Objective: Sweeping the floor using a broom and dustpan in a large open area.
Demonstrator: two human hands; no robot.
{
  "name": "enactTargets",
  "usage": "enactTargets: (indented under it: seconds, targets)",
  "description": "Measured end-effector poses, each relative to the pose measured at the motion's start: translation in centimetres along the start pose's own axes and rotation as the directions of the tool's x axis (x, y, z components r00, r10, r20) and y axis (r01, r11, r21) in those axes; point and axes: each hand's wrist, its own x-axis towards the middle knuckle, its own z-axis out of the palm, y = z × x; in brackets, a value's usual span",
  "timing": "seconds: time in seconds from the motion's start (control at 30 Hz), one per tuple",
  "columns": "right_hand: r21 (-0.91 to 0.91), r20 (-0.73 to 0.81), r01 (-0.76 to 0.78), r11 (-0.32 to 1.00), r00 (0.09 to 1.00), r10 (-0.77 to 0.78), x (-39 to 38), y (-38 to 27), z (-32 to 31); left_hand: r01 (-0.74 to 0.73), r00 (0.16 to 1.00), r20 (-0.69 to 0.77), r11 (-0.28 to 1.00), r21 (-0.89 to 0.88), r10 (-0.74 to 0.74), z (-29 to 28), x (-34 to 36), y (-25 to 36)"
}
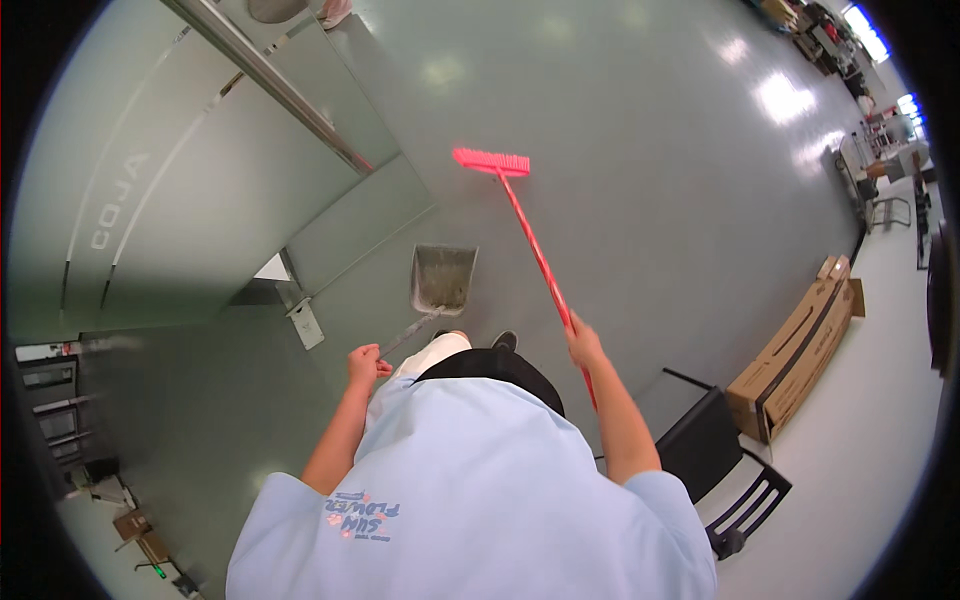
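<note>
- Glass wall (pixel 180 190): frosted panels border the floor (pixel 640 130).
- Left hand (pixel 370 367): fingers curled shut around the dustpan's handle; the arm hangs low, probably to keep the pan level.
- Dustpan (pixel 443 278): located ahead of the shoes (pixel 507 341), open edge facing away from the person, apparently to leave the mouth unobstructed. Floor contact cannot be confirmed.
- Broom (pixel 539 255): head positioned farther out and right of the dustpan, not touching it; the slanted handle presumably provides reach.
- Right hand (pixel 582 342): clamped on the broom handle short of its upper end, likely for leverage.
- Chair (pixel 695 445): black, beside the right arm.
- Carton (pixel 795 350): long, set along the floor's edge, perhaps to spare walking space.
</note>
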Motion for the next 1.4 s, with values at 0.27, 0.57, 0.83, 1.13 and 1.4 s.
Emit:
enactTargets:
  seconds: [0.27, 0.57, 0.83, 1.13, 1.4]
  targets:
    - [-0.345, 0.149, -0.212, 0.915, 0.950, 0.276, -10.0, 9.1, -6.2, -0.001, 1.000, 0.012, 0.999, 0.040, 0.001, 7.6, 2.6, 3.6]
    - [-0.393, 0.215, 0.004, 0.919, 0.973, 0.088, 6.7, 7.1, -15.4, 0.021, 0.999, -0.037, 0.994, 0.110, -0.018, 18.1, 7.6, 7.7]
    - [-0.633, 0.366, 0.180, 0.753, 0.926, 0.086, 26.7, -3.0, -28.2, 0.000, 0.995, -0.094, 0.985, 0.171, 0.016, 26.2, 10.7, 14.4]
    - [-0.713, 0.489, 0.347, 0.609, 0.869, 0.079, 40.3, -7.0, -36.0, 0.106, 0.975, -0.173, 0.973, -0.205, -0.142, 33.8, 12.1, 21.3]
    - [-0.707, 0.642, 0.586, 0.396, 0.766, 0.014, 55.1, -14.6, -39.3, 0.109, 0.922, -0.324, 0.945, -0.310, -0.213, 40.0, 15.3, 25.1]
